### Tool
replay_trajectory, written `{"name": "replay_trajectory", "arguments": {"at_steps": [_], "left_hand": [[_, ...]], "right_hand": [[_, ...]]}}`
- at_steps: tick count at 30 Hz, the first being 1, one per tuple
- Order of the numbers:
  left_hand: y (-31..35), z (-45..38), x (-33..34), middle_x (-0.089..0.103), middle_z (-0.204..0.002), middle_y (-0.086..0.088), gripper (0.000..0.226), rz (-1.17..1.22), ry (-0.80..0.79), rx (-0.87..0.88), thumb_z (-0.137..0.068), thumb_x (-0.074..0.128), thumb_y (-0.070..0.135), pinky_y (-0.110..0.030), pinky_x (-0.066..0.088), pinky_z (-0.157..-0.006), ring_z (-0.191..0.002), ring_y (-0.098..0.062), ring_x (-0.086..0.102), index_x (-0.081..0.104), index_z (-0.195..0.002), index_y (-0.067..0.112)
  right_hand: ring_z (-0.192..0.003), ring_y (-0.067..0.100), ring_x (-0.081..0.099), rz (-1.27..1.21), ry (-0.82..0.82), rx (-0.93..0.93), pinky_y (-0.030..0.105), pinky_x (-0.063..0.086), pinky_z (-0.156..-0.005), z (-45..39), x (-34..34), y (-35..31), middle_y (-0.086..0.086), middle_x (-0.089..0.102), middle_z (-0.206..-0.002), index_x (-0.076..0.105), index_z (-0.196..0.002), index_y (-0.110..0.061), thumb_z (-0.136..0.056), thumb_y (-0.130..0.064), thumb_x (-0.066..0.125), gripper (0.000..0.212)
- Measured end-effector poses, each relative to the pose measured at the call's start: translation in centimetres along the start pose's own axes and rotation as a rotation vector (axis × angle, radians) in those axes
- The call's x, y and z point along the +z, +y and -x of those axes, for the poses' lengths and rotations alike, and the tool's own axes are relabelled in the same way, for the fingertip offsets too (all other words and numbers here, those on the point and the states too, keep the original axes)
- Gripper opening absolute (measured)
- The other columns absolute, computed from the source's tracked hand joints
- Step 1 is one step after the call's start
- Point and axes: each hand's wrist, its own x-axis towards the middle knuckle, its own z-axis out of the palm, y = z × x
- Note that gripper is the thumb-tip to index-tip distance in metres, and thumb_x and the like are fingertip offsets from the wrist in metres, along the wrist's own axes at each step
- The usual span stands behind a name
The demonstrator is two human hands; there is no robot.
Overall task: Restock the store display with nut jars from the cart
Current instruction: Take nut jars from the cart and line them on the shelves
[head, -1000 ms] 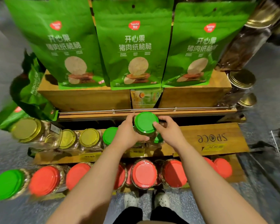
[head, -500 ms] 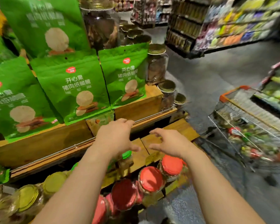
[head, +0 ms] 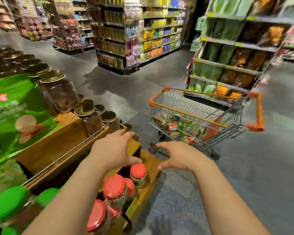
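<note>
My left hand [head: 115,150] and my right hand [head: 178,155] hover empty with fingers spread, above the right end of the wooden display [head: 49,150]. Red-lidded nut jars [head: 138,172] stand on the lowest step just below my hands. Green-lidded jars [head: 7,202] sit at the bottom left. A metal shopping cart [head: 202,114] with orange trim stands on the floor ahead and to the right, with several jars and packets [head: 182,129] lying in its basket.
Green snack bags [head: 15,107] lean on the upper step at left, with gold-lidded jars [head: 85,109] beside them. Stocked shelving units [head: 231,53] stand behind the cart and across the grey-floored aisle [head: 126,92].
My hands let go of a green-lidded jar on the display's middle step. The view swung right from the display toward the aisle and the cart, and both hands moved with it, empty.
</note>
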Motion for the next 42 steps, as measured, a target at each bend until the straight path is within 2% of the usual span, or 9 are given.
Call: {"name": "replay_trajectory", "arguments": {"at_steps": [4, 10, 18, 23, 29, 32, 37, 42], "left_hand": [[7.5, -4.2, 0.2, 0.015, -0.17, 0.005, 0.11, 0.035, -0.023, 0.053, -0.071, 0.066, 0.083, -0.044, 0.041, -0.112, -0.15, -0.024, 0.032, 0.016, -0.16, 0.043], [17.6, -10.8, 0.3, 0.011, -0.171, 0.006, 0.108, 0.044, -0.054, 0.133, -0.072, 0.064, 0.085, -0.049, 0.042, -0.113, -0.151, -0.025, 0.03, 0.013, -0.159, 0.047], [27.3, -18.5, 1.6, 0.01, -0.171, 0.006, 0.102, 0.136, -0.147, 0.255, -0.076, 0.064, 0.081, -0.048, 0.034, -0.119, -0.155, -0.018, 0.021, 0.02, -0.16, 0.043], [28.0, -23.6, 1.8, 0.016, -0.17, 0.004, 0.097, 0.15, -0.197, 0.281, -0.08, 0.064, 0.077, -0.042, 0.031, -0.121, -0.156, -0.014, 0.016, 0.022, -0.16, 0.04], [26.9, -32.3, 1.2, 0.024, -0.168, 0.004, 0.096, 0.124, -0.141, 0.291, -0.073, 0.057, 0.085, -0.046, 0.039, -0.116, -0.151, -0.018, 0.031, 0.031, -0.156, 0.044], [26.7, -37.2, 0.1, 0.023, -0.168, 0.001, 0.092, 0.113, -0.138, 0.297, -0.078, 0.06, 0.081, -0.047, 0.04, -0.115, -0.15, -0.022, 0.032, 0.031, -0.156, 0.043], [26.2, -43.9, -1.6, 0.026, -0.167, 0.001, 0.097, 0.072, -0.156, 0.314, -0.071, 0.055, 0.087, -0.048, 0.039, -0.116, -0.15, -0.022, 0.034, 0.031, -0.155, 0.046], [25.4, -49.1, -1.2, 0.022, -0.168, 0.004, 0.088, 0.074, -0.173, 0.305, -0.082, 0.06, 0.077, -0.047, 0.039, -0.116, -0.152, -0.02, 0.029, 0.025, -0.157, 0.046]], "right_hand": [[-0.142, 0.023, 0.044, -0.038, 0.031, 0.068, 0.043, 0.042, -0.112, 2.4, -2.2, 8.1, -0.004, 0.041, -0.16, 0.03, -0.157, -0.038, -0.079, -0.057, 0.079, 0.094], [-0.144, 0.022, 0.042, -0.09, 0.083, 0.14, 0.038, 0.04, -0.114, 4.9, -4.3, 19.3, -0.004, 0.042, -0.16, 0.031, -0.158, -0.036, -0.08, -0.053, 0.08, 0.093], [-0.14, 0.024, 0.047, -0.176, 0.077, 0.242, 0.04, 0.044, -0.111, 5.3, -6.1, 29.3, 0.003, 0.045, -0.157, 0.022, -0.159, -0.039, -0.082, -0.05, 0.08, 0.097], [-0.139, 0.021, 0.048, -0.228, 0.061, 0.248, 0.036, 0.044, -0.11, 1.9, -7.1, 32.5, -0.002, 0.045, -0.157, 0.026, -0.158, -0.041, -0.082, -0.052, 0.08, 0.094], [-0.143, 0.021, 0.041, -0.263, 0.075, 0.213, 0.03, 0.037, -0.109, -4.7, -10.5, 34.8, -0.002, 0.04, -0.16, 0.028, -0.158, -0.039, -0.084, -0.048, 0.079, 0.09], [-0.145, 0.02, 0.039, -0.289, 0.087, 0.232, 0.03, 0.035, -0.111, -8.3, -12.7, 36.5, -0.002, 0.038, -0.162, 0.029, -0.157, -0.039, -0.085, -0.046, 0.079, 0.088], [-0.143, 0.021, 0.042, -0.312, 0.131, 0.266, 0.03, 0.037, -0.109, -13.8, -15.5, 38.8, -0.003, 0.04, -0.16, 0.03, -0.158, -0.037, -0.084, -0.049, 0.078, 0.089], [-0.143, 0.021, 0.042, -0.357, 0.094, 0.288, 0.029, 0.036, -0.11, -18.4, -15.5, 41.2, -0.002, 0.04, -0.16, 0.03, -0.157, -0.04, -0.081, -0.052, 0.08, 0.091]]}}
